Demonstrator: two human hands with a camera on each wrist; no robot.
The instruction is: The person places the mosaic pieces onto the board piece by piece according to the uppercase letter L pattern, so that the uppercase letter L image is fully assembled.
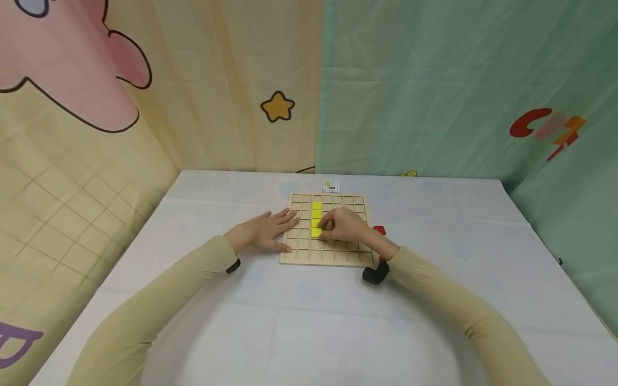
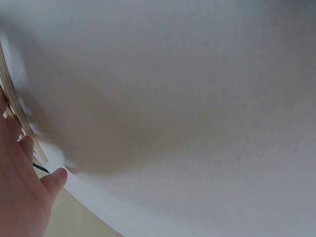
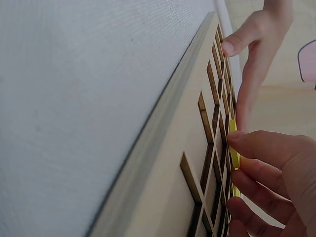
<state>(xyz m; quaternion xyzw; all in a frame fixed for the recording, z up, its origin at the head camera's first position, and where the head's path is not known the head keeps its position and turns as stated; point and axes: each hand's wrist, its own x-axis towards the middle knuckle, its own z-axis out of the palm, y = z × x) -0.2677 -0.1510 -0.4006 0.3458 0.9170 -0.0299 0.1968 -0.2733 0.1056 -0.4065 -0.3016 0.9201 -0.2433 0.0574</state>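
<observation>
We see a yellow strip [image 1: 316, 209] set in a gridded board [image 1: 300, 244].
We judge it light, stiff, perhaps slick, best taken by its edges; it looks bright, narrow, ruled into squares; the right hand [image 1: 346, 225] pinches its near end; the left hand [image 1: 265, 230], fingers spread, rests over the board's left edge.

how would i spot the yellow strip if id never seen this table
On the white table, find the wooden grid board. Left of its middle, a straight yellow strip runs along one column, its near end at the fingertips of the right hand. It is the only yellow on the board, bright against the bare wooden cells around it.
</observation>
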